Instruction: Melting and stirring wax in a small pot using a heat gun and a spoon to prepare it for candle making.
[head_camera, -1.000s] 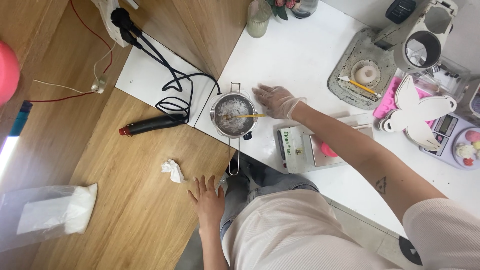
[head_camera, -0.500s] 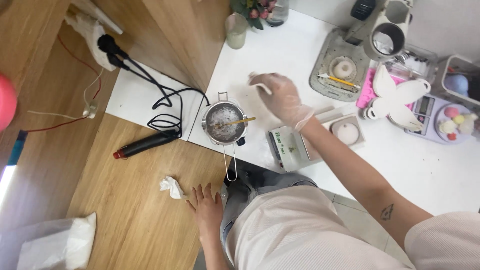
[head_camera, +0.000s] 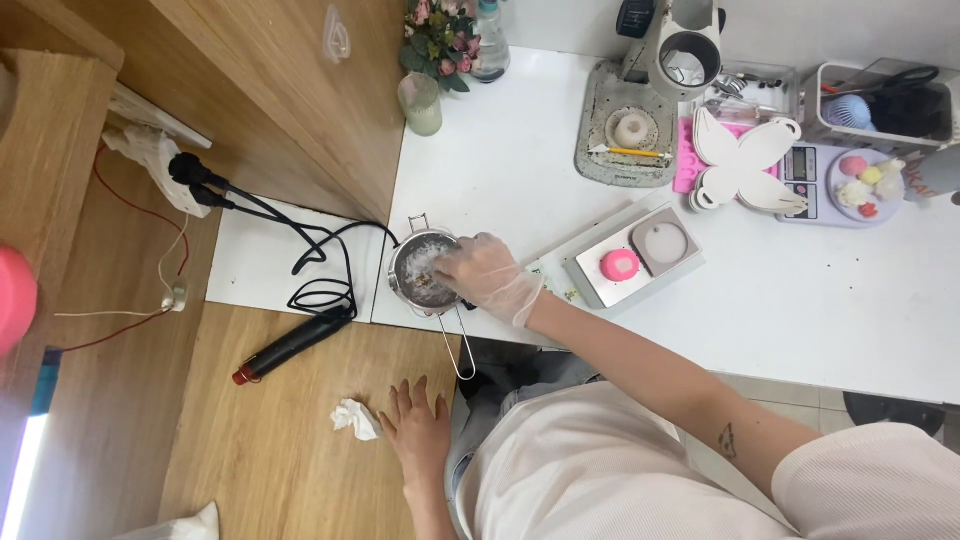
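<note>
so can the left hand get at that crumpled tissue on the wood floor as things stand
Probably yes. The left hand lies flat and empty on the wooden surface, and the crumpled tissue sits just beside its fingers with nothing between them. The right hand is up at the small metal pot, out of the way.

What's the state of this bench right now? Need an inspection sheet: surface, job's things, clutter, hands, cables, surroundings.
Surface: white worktop beside a wooden floor.
Job's things: small metal pot with whitish contents at the worktop's edge, wire handle pointing toward the person.
Clutter: crumpled tissue, black heat tool, pink puck on a tray, scale with small coloured pieces, white butterfly cutout.
Hands: gloved right hand over the pot, whether its fingers grip anything cannot be told; bare left hand flat on the floor, open.
Cables: black cord looped from plugs; thin red wire.
Surroundings: flowers, glass.
</note>
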